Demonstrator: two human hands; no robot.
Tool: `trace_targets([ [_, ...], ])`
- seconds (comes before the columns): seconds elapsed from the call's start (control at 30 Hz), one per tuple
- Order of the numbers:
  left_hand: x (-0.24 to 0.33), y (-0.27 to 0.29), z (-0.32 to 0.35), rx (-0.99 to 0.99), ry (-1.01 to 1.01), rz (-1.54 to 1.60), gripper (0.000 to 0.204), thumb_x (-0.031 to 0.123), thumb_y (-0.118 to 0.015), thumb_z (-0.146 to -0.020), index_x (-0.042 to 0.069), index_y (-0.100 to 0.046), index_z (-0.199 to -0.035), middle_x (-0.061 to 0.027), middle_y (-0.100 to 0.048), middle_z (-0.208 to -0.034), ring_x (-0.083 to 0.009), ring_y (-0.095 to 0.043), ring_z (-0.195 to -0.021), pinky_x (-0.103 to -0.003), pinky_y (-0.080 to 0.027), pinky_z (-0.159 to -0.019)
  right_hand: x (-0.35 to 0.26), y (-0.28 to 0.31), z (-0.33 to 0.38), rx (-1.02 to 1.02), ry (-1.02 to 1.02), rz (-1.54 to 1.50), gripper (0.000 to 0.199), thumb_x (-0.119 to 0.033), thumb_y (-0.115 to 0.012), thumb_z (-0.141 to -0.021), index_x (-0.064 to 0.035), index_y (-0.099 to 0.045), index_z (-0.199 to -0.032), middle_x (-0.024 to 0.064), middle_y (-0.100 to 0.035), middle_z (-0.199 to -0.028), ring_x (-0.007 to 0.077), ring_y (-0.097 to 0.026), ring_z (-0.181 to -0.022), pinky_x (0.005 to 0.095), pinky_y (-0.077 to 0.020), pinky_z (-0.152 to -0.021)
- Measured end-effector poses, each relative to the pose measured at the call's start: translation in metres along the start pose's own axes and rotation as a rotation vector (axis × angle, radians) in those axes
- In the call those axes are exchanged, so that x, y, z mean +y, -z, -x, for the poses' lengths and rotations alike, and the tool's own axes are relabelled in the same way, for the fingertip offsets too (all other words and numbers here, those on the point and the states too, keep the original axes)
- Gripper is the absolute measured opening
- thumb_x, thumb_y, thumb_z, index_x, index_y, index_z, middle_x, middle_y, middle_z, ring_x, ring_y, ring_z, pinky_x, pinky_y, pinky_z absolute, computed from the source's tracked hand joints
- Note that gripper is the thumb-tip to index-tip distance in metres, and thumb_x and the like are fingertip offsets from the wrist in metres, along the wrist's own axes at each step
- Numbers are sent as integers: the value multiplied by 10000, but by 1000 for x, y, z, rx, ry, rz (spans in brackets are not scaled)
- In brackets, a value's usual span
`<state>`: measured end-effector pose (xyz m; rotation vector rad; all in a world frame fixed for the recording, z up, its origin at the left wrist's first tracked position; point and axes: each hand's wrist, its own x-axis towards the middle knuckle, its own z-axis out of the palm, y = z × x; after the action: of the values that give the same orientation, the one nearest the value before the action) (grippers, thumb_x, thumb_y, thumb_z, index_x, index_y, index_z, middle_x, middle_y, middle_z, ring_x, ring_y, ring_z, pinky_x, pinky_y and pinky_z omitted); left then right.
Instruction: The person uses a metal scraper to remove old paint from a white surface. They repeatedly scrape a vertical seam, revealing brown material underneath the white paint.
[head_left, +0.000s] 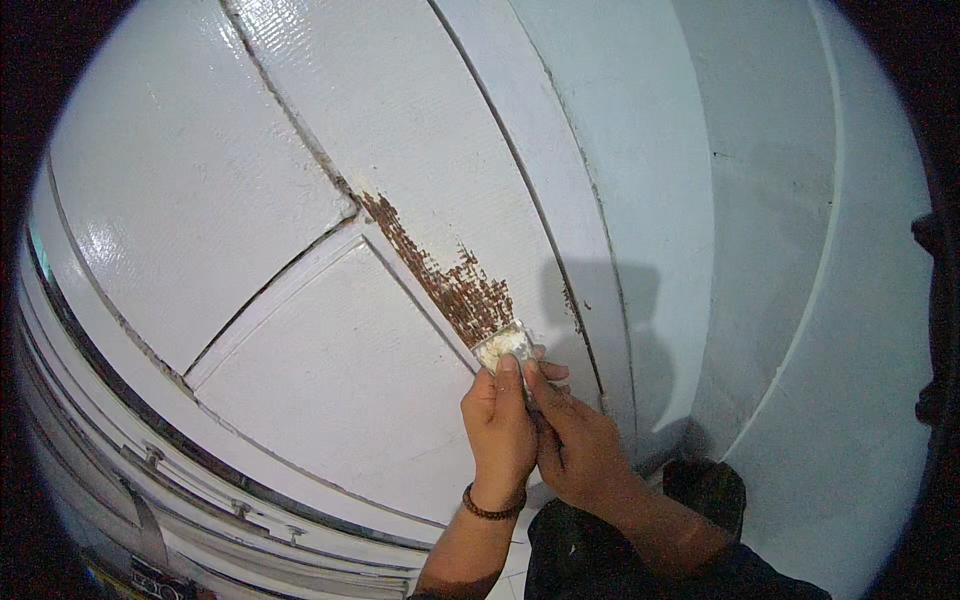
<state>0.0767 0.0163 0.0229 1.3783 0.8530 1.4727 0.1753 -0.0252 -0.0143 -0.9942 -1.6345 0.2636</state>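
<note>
Both my hands are closed together on a flat scraper [503, 344]. Its metal blade is smeared with white and yellowish paint, and its handle is hidden in my fingers. My left hand [500, 415] has its thumb laid along the tool. My right hand [578, 435] grips it from the right side. The blade edge rests at the lower end of a patch of bare brown wood [450, 280], streaked with bits of white paint. Around this patch is a white-painted door [450, 160], with a raised lower panel [330, 340] to the left.
Dark gaps [275, 285] run between the door's panels. A pale wall [650, 150] curves along the right, with my shadow on it. At lower left are metal rails [240, 510] with small fittings. My dark-clothed leg [575, 550] and shoe [705, 490] are below my hands.
</note>
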Motion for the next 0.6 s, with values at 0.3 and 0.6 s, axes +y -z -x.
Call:
trace_targets([
  [0.3, 7, -2, -1, 9, 0, -57, 372, 278, -431, -1096, -37, -628, -1070, -145, -732, -905, -163, -676, -763, -302, -564, -712, -2, 2, -4, -6, -7, 21, 653, -94, -536, -922, -36, -336, -1541, 307, -625, -1199, 473, -658, -1003, 519, -574, -782],
  [0.6, 10, -4, -4, 6, -12, -45, 378, 272, -433, -1094, -45, -639, -1078, -151, -732, -898, -178, -677, -753, -310, -563, -704, -4, 0, -8, 52, 41, -36, 656, -69, -540, -910, -11, -337, -1532, 315, -593, -1273, 490, -631, -1071, 512, -563, -858],
])
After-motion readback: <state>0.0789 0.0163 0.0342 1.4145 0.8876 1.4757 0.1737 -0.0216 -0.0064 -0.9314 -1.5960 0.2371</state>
